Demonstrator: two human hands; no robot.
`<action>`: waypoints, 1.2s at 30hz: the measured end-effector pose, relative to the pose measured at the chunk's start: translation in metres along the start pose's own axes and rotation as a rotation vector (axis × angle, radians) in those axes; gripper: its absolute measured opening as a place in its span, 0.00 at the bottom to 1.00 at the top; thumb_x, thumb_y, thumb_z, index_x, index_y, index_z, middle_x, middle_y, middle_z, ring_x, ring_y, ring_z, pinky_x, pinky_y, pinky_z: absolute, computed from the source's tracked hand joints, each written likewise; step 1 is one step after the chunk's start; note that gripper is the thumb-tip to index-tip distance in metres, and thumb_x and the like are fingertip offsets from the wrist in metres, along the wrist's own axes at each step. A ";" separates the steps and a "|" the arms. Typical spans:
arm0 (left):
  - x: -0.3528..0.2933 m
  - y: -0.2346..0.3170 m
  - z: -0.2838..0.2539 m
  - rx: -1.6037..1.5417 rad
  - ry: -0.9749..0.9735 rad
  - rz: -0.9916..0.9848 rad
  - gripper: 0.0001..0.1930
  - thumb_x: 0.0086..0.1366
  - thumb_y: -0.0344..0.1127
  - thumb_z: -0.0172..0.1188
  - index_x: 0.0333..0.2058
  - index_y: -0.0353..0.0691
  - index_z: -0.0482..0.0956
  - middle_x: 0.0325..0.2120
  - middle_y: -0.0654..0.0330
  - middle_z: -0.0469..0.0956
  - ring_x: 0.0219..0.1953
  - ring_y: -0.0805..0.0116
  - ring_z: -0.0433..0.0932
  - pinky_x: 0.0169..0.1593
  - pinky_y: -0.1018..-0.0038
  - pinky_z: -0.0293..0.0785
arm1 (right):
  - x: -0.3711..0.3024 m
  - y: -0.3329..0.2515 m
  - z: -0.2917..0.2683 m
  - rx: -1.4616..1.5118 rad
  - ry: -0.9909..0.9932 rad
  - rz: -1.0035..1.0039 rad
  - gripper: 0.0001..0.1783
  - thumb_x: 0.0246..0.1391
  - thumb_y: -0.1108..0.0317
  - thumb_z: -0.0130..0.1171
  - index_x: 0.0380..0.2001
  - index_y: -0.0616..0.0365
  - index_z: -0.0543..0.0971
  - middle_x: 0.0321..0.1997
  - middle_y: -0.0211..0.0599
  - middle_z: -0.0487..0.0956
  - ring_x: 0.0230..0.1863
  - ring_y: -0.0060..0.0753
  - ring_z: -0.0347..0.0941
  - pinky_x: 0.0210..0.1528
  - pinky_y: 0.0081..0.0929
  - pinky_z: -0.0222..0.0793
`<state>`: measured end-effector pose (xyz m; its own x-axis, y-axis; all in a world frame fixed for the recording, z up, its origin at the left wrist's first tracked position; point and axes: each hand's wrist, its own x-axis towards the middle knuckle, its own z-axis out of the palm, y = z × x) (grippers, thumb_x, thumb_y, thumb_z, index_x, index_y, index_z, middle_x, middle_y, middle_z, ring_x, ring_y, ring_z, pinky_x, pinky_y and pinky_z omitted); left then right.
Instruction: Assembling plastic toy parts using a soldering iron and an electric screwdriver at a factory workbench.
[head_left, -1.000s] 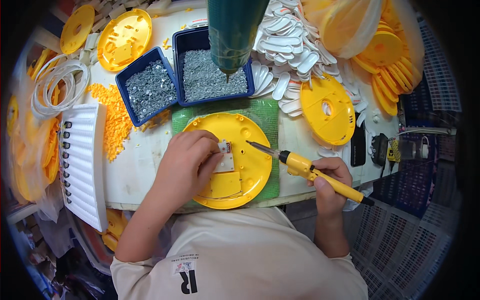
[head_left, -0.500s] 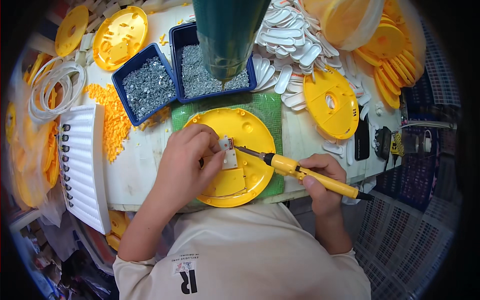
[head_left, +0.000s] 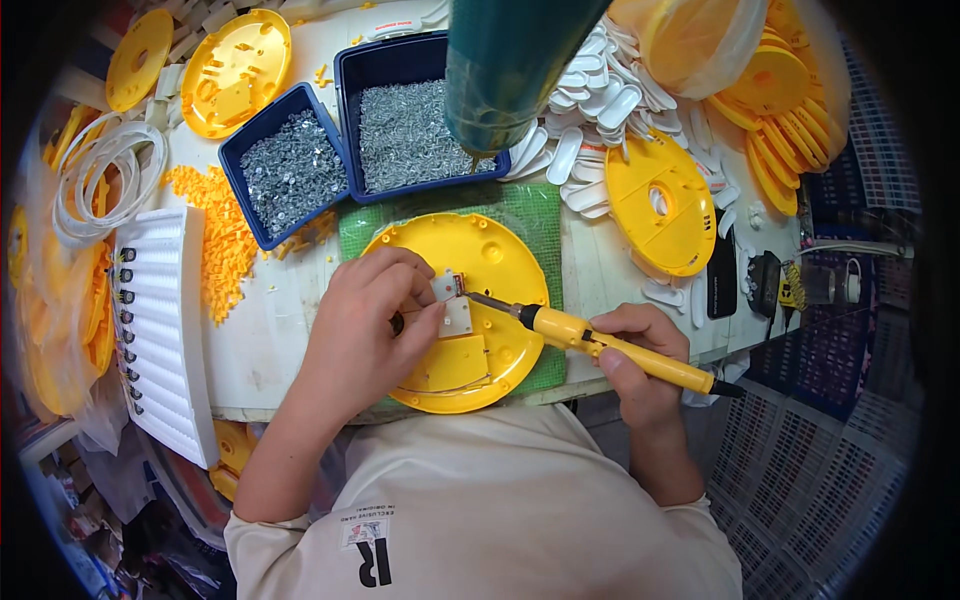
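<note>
A round yellow plastic housing [head_left: 515, 345] lies on a green mat [head_left: 557, 290] in front of me. My right hand [head_left: 645, 360] grips a yellow soldering iron [head_left: 570, 328], its metal tip pointing left at a small part [head_left: 460, 284] with a reddish strip on the housing. Just below that sits a pale square plate [head_left: 457, 318]. My left hand [head_left: 375, 310] is over the housing's left side, thumb and fingers pinched together beside the pale pieces; what they hold is hidden. A dark round bit shows between palm and thumb.
Beyond the mat stand two blue bins [head_left: 415, 190] of small metal screws. A thick teal cylindrical tool [head_left: 510, 70] hangs above them. Left are loose yellow pieces [head_left: 215, 235] and a white ridged tray [head_left: 160, 330] with small dark parts. White oval pieces and yellow discs [head_left: 660, 205] lie right.
The hanging teal tool appears farther right. Both hands and the soldering iron keep nearly the same pose, with the tip still at the small part; the whole view has shifted slightly.
</note>
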<state>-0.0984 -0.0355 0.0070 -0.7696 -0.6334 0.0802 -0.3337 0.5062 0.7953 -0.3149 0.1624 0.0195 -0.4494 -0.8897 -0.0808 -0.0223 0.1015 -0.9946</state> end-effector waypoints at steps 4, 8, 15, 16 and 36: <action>-0.001 -0.001 0.000 -0.018 -0.010 -0.021 0.09 0.56 0.26 0.69 0.30 0.37 0.76 0.37 0.56 0.80 0.41 0.53 0.80 0.47 0.62 0.72 | 0.000 -0.001 0.001 -0.011 -0.009 -0.008 0.15 0.54 0.72 0.61 0.44 0.67 0.78 0.37 0.35 0.78 0.36 0.21 0.74 0.43 0.19 0.70; 0.000 0.001 -0.002 -0.012 -0.027 -0.032 0.08 0.57 0.25 0.69 0.30 0.35 0.76 0.39 0.54 0.80 0.40 0.57 0.79 0.43 0.67 0.74 | 0.001 -0.001 0.001 -0.018 -0.020 -0.031 0.15 0.54 0.72 0.61 0.44 0.67 0.78 0.37 0.35 0.78 0.36 0.20 0.73 0.43 0.19 0.69; -0.001 0.002 -0.001 0.007 -0.030 -0.039 0.08 0.57 0.23 0.69 0.30 0.35 0.76 0.41 0.54 0.80 0.39 0.60 0.78 0.39 0.70 0.77 | 0.001 0.001 -0.001 -0.027 0.001 -0.058 0.15 0.54 0.71 0.62 0.44 0.67 0.78 0.37 0.36 0.78 0.34 0.21 0.74 0.40 0.19 0.70; -0.001 0.002 -0.001 0.006 -0.029 -0.040 0.08 0.57 0.23 0.69 0.30 0.35 0.76 0.41 0.54 0.80 0.39 0.60 0.78 0.39 0.70 0.77 | 0.001 0.000 -0.001 -0.020 0.011 -0.049 0.15 0.54 0.71 0.62 0.44 0.67 0.78 0.37 0.37 0.79 0.34 0.22 0.74 0.40 0.19 0.71; 0.003 0.002 0.002 0.083 -0.012 0.018 0.09 0.55 0.22 0.70 0.29 0.34 0.76 0.38 0.55 0.79 0.33 0.59 0.79 0.40 0.68 0.75 | 0.001 0.001 0.001 0.015 0.046 -0.007 0.16 0.53 0.69 0.62 0.44 0.67 0.78 0.36 0.37 0.79 0.32 0.22 0.75 0.39 0.20 0.73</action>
<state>-0.1025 -0.0355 0.0080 -0.7822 -0.6171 0.0859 -0.3637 0.5642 0.7412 -0.3143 0.1613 0.0180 -0.4903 -0.8686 -0.0713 -0.0122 0.0886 -0.9960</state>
